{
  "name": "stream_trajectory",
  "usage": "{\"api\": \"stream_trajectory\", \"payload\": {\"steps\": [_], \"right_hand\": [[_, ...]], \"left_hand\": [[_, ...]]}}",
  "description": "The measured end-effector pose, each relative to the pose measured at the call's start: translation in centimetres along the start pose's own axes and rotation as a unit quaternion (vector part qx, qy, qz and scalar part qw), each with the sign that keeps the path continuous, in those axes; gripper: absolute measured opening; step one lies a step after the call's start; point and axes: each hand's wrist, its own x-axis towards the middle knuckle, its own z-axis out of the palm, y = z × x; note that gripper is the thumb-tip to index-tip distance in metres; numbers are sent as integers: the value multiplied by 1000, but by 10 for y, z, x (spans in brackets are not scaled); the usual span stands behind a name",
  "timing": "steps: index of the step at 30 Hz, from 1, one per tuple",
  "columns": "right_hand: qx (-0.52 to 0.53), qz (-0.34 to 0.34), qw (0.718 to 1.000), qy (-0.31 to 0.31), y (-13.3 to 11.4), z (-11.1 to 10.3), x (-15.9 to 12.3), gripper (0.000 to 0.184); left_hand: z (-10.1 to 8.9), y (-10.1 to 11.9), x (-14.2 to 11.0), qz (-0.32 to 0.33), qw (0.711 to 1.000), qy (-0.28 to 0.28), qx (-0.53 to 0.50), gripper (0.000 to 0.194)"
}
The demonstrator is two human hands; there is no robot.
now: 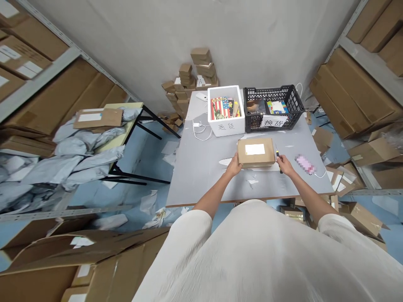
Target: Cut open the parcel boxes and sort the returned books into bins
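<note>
Left hand (234,166) grasping a box (256,152)
Right hand (285,165) clasps a cutter (278,162) right beside it.

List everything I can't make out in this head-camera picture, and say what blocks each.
All in the head view:
- Contents of the cardboard box: hidden by its closed top.
- Print on its white label: too small.
- Left hand: some fingertips hidden by the box.
- Pink item: blurred into squares.
- Lower contents of the white bin: hidden by the books on top and its walls.
</note>
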Motion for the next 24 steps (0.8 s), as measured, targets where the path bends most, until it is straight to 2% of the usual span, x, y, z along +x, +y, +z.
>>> {"api": "stream_trajectory", "payload": {"steps": [4,7,11,16,19,24], "right_hand": [[-19,9,1000,-18,-4,11,-2,52],[-25,6,999,-21,-8,15,-6,51],[-10,-26,999,24,-16,8,-14,62],[-11,-28,996,78,-37,-8,-16,78],[-20,-24,995,95,-48,-13,-14,79],[-28,-16,996,84,-48,-10,-12,74]], "left_hand": [[2,6,-6,-23,998,-34,-48,98],[3,10,-11,-32,998,-30,-46,99],[5,13,-17,-41,997,18,-60,94],[-5,22,-19,-67,986,107,-108,73],[-13,28,-17,-77,979,147,-119,60],[-14,29,-11,-70,977,162,-116,39]]}}
